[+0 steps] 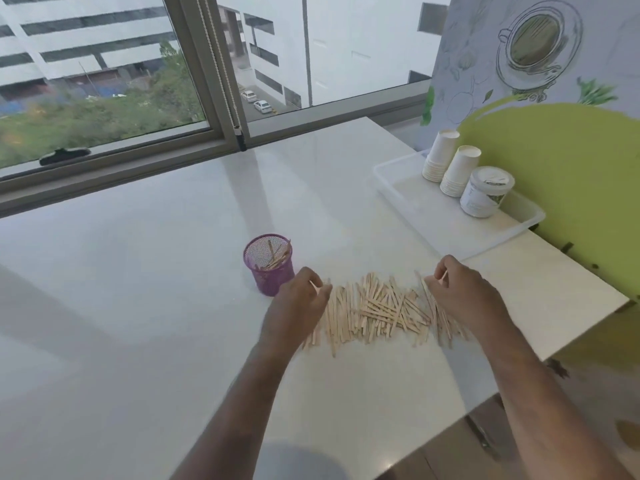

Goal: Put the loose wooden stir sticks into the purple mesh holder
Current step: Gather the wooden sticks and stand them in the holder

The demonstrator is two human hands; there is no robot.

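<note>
Both forearms come up from the bottom edge w/ the hands over a spread of loose stir sticks [377,311] on the white table [138,271]. Left hand [298,303] sits at the pile's left end, fingers curled, pinching what looks like one thin stick near its tip; right hand [464,292] is at the right end, also curled, pinching a stick btwn thumb and fingers. Can't tell if either holds more than one. Purple mesh holder [269,263] stands upright just beyond and left of the left hand, close but not touching, open mouth up, a few sticks already leaning inside. Key relation: holder lies up-left of the pile, so the left hand is much nearer; the right would have to cross the whole pile to reach it. Most sticks lie w/ long axis running roughly away from the person, some crossed at angles in the middle, so they'd need tipping on end to drop in. Judged: early stage, most of the pile left. Room: bare table left of and behind the holder; table's right edge is near the right hand. Clear tray [408,188] w/ paper cup stacks [450,168] and a lidded tub [485,197] sits well apart, far right. Risk: a knock tipping the light holder.
</note>
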